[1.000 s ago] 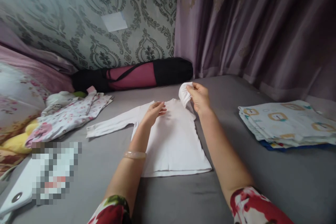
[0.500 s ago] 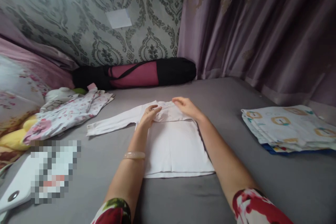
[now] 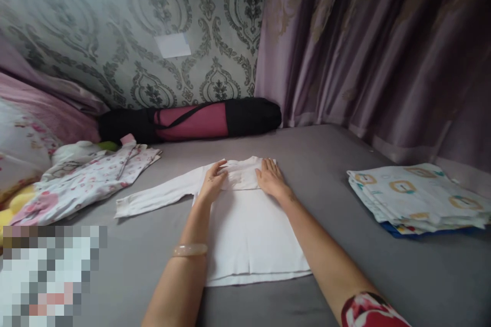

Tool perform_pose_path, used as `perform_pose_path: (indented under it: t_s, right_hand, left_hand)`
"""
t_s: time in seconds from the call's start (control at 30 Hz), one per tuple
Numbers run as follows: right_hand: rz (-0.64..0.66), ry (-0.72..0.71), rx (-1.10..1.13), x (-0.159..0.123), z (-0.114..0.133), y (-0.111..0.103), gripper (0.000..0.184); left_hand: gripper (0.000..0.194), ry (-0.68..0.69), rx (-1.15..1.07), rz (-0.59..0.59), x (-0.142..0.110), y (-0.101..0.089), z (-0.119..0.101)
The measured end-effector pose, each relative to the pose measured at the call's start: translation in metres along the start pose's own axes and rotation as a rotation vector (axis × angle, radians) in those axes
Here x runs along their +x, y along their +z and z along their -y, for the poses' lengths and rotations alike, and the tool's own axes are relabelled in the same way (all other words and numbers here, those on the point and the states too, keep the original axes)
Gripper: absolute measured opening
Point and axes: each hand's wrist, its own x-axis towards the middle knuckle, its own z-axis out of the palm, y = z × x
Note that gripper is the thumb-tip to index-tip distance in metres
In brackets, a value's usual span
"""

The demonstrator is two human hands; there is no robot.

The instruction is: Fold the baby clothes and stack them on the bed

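Observation:
A small white long-sleeved shirt (image 3: 249,230) lies flat on the grey bed sheet (image 3: 345,245), hem toward me. Its right sleeve is folded across the chest near the collar; its left sleeve (image 3: 153,198) stretches out to the left. My left hand (image 3: 213,184) rests flat on the shirt's left shoulder, fingers extended. My right hand (image 3: 270,180) lies flat on the folded sleeve at the right shoulder, fingers spread. Neither hand grips anything.
A stack of folded patterned cloths (image 3: 418,196) sits at the right. Floral baby clothes (image 3: 84,181) and a white soft toy lie at the left by pink bedding. A black and pink roll bag (image 3: 192,121) lies along the wall; purple curtains hang behind.
My right hand brought the lifted right sleeve down across the shirt's chest, let it go and now presses flat on it. My left hand stayed on the left shoulder.

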Motion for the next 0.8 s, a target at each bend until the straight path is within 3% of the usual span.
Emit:
perform_pose_path:
  t_s: [0.17,0.33,0.57,0.8]
  right_hand:
    - [-0.01,-0.002,-0.113,-0.011,-0.004,0.011,0.068]
    - [-0.062,0.031,-0.148,-0.012,-0.005,0.012,0.067]
    - [-0.061,0.154,-0.156,-0.007,-0.006,0.017,0.069]
    - [0.04,0.162,0.028,0.007,-0.017,0.002,0.062]
  left_hand:
    - [0.043,0.157,0.422,-0.177,0.002,-0.007,0.014]
    - [0.041,0.394,0.651,-0.21,0.007,-0.009,0.032]
    - [0.037,0.314,0.876,-0.364,0.01,-0.004,0.036]
    - [0.031,0.256,0.849,-0.168,0.001,-0.023,0.02]
